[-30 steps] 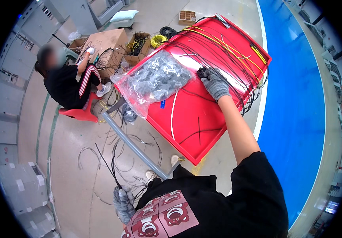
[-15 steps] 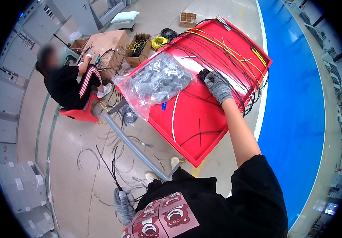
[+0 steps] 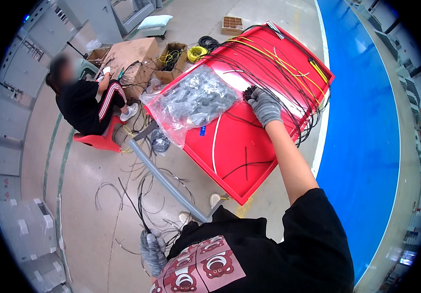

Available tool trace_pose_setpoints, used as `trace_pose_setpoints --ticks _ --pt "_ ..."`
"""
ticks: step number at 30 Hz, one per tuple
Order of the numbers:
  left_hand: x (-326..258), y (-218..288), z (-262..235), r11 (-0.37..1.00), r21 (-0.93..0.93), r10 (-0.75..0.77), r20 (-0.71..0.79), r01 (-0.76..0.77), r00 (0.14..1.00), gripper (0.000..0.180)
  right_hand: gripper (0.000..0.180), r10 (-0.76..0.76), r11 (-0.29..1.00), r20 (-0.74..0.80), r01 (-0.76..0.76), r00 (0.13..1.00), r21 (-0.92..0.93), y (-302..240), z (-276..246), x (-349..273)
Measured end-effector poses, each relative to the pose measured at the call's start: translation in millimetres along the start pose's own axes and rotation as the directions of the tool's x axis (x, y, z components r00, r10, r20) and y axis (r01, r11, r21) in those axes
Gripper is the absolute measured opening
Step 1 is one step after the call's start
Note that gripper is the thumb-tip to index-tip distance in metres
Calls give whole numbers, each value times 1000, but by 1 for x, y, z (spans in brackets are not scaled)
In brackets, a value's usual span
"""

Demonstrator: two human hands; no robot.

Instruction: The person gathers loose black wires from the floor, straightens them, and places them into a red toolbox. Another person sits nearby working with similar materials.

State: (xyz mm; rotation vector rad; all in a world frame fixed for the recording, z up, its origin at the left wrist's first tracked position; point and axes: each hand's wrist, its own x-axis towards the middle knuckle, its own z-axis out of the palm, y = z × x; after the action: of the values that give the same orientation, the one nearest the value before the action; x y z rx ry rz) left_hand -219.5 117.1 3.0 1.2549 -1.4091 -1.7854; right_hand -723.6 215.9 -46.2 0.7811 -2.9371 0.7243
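Note:
My gloved right hand (image 3: 265, 106) reaches over the red cart tray (image 3: 240, 134), its fingers closed around the end of a bundle of black cables (image 3: 249, 93). The cables' lengths trail behind it across the tray and over its right edge. Low by my body, my gloved left hand (image 3: 153, 251) grips several thin black cables (image 3: 140, 211), whose ends point up and away. A clear plastic bag of dark parts (image 3: 198, 97) lies left of my right hand. A white cable (image 3: 215, 141) and short black cables rest on the tray's near half.
A grey push handle (image 3: 164, 181) juts from the cart's near left. Loose cables (image 3: 108, 188) lie on the floor. At the left, a person (image 3: 86, 105) sits on a red stool beside a cardboard box (image 3: 131, 53). Yellow cable coil (image 3: 197, 53) and open boxes stand beyond.
My right hand has shifted slightly left and away from me, still at the black bundle. My left hand stays low with its cables, almost unmoved.

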Motion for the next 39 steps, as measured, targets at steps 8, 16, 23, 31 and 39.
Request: trace_pose_setpoints --ticks 8,16,23,31,39 --pt "-4 1 -5 1000 -11 -8 -3 8 1000 35 13 42 999 24 -42 999 -12 22 21 19" --pt "-9 -5 -13 998 6 -66 -43 67 997 38 10 24 908 -61 4 998 418 11 19 -5" --pt "-8 -3 -16 999 -10 -39 -11 39 999 39 9 -14 915 -176 84 984 395 25 23 -6" --pt "-11 -9 -24 1000 -9 16 -52 -17 999 40 20 -121 981 -223 150 967 121 2 1 -18" --pt "-9 -3 -23 999 -25 28 -6 -28 1000 37 36 -60 997 -116 55 991 -47 6 -7 -23"
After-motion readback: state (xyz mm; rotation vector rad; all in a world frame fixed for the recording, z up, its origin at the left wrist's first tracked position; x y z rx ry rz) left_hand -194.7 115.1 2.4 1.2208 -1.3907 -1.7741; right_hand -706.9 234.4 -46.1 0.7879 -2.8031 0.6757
